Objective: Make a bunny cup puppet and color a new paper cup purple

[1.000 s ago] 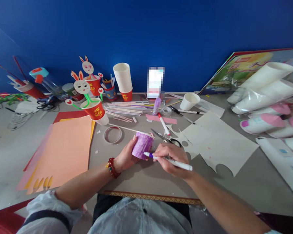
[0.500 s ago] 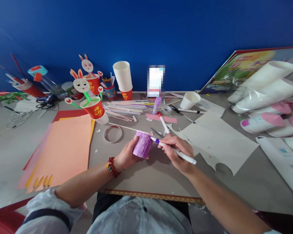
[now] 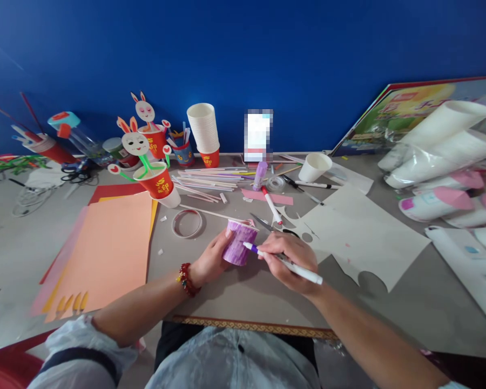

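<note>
A paper cup [image 3: 240, 246], streaked with purple ink, is gripped from its left side by my left hand [image 3: 213, 256], fingers wrapped around it. My right hand [image 3: 291, 256] pinches a white marker [image 3: 302, 272] whose purple tip end rests on or just in front of the cup's side. Beyond the right hand lie scissors [image 3: 263, 222], partly hidden, and a red-capped white marker [image 3: 272, 206]. A roll of tape [image 3: 187, 223] sits to the left of the cup, and a thin stick [image 3: 208, 212] lies behind it.
Coloured paper sheets [image 3: 109, 248] lie at left, a cut white sheet [image 3: 368, 232] at right. Behind stand red cups with rabbit figures [image 3: 153, 181], a stack of white cups [image 3: 203, 129], a purple glue stick [image 3: 260, 175] and a white cup [image 3: 316, 167]. Wrapped cups [image 3: 441, 146] crowd the right.
The marker tip has moved from the cup's upper right edge down and left onto its side. My right hand shifted slightly left, and the cup turned a little.
</note>
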`<control>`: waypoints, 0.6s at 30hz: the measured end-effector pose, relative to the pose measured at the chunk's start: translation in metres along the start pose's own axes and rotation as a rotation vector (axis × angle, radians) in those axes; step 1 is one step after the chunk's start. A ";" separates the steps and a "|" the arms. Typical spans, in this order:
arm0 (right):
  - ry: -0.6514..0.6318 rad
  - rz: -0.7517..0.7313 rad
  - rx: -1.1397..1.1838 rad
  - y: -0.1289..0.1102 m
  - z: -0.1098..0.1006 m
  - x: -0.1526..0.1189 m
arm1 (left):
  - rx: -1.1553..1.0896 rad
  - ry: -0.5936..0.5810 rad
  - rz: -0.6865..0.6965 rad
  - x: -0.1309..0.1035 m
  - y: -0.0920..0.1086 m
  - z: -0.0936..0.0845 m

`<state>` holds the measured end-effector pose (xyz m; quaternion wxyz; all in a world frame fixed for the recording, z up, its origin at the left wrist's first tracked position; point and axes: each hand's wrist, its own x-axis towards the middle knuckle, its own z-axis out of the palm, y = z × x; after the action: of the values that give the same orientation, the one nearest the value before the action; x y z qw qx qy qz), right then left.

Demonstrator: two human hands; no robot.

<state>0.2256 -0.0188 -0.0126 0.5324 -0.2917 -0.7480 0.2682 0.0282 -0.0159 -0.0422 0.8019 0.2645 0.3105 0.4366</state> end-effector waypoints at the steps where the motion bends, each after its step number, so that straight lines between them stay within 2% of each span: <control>1: 0.016 0.010 -0.011 0.000 0.000 0.000 | 0.006 -0.004 -0.001 0.000 0.000 0.000; 4: 0.054 0.031 -0.035 0.001 0.000 0.000 | 0.022 -0.018 -0.006 0.000 -0.001 -0.001; 9: -0.043 -0.015 0.031 0.000 0.002 0.000 | 0.021 0.012 0.038 0.000 -0.001 -0.001; 13: 0.058 0.029 -0.027 0.001 0.001 0.000 | 0.024 -0.003 -0.002 0.000 -0.001 0.000; 14: 0.050 0.026 -0.020 0.000 0.002 0.000 | 0.021 0.001 0.000 0.000 -0.001 0.000; 18: -0.128 -0.061 0.071 -0.002 0.006 -0.001 | 0.012 0.036 0.050 0.000 -0.002 0.001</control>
<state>0.2200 -0.0217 -0.0134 0.5014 -0.2321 -0.7790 0.2964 0.0295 -0.0169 -0.0428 0.7835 0.2691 0.3205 0.4594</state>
